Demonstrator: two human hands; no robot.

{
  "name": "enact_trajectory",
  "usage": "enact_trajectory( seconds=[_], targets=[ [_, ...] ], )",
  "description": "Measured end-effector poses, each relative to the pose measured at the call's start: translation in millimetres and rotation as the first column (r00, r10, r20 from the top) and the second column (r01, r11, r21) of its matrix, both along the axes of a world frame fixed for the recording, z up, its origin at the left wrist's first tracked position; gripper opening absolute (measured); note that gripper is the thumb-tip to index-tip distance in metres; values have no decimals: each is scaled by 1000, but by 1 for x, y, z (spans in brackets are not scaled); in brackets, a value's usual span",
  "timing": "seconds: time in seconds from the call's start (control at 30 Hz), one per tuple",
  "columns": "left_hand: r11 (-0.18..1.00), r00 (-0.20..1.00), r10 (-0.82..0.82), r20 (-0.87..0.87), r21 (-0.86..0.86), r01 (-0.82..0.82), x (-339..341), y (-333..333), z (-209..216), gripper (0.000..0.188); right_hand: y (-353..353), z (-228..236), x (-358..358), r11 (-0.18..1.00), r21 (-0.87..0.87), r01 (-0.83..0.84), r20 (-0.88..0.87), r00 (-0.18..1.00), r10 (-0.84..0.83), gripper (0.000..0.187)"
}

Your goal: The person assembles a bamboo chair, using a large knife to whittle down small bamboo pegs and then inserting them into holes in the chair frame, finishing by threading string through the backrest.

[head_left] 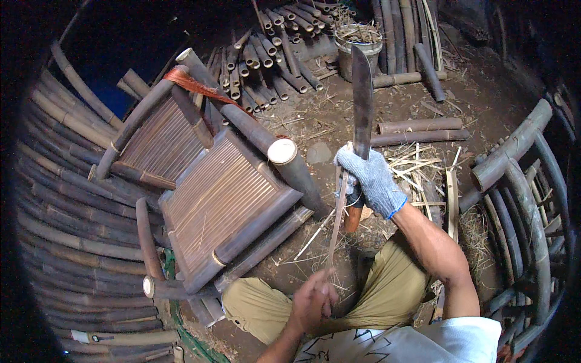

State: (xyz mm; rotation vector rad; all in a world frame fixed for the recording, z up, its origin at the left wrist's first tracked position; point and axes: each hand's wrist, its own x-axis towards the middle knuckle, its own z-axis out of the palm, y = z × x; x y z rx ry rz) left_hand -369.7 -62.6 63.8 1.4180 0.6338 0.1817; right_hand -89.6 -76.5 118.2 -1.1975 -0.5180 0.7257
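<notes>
Closest in, the bare left hand (311, 302) pinches the near end of a thin pale bamboo strip (336, 224), steadying it. Beyond it, the grey-gloved right hand (370, 180) grips a long dark machete (362, 100), blade upright against the strip's far end, apparently to shave it.

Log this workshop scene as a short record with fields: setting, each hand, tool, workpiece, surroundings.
setting: dirt floor strewn with shavings
right hand: gloved, grips the big knife, blade pointing up
left hand: bare, holds the near end of the thin bamboo strip
workpiece: strip runs from left hand up to the knife
front left: bamboo chair frame with slatted panels
far: pile of cut bamboo poles, bucket
right: curved bamboo frame
</notes>
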Motion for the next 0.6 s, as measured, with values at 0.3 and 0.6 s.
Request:
enact_trajectory(
  seconds=[0.3, 0.6],
  targets=[
    [938, 922, 265, 282, 149, -314, 59, 43, 36, 44, -5, -16, -16, 962, -126, 244, 901, 433, 9, 37],
    [927, 930, 276, 242, 187, -324, 53, 34, 42, 47, -11, -7, -36, 950, -241, 198, 934, 315, 171, 49]
  ],
)
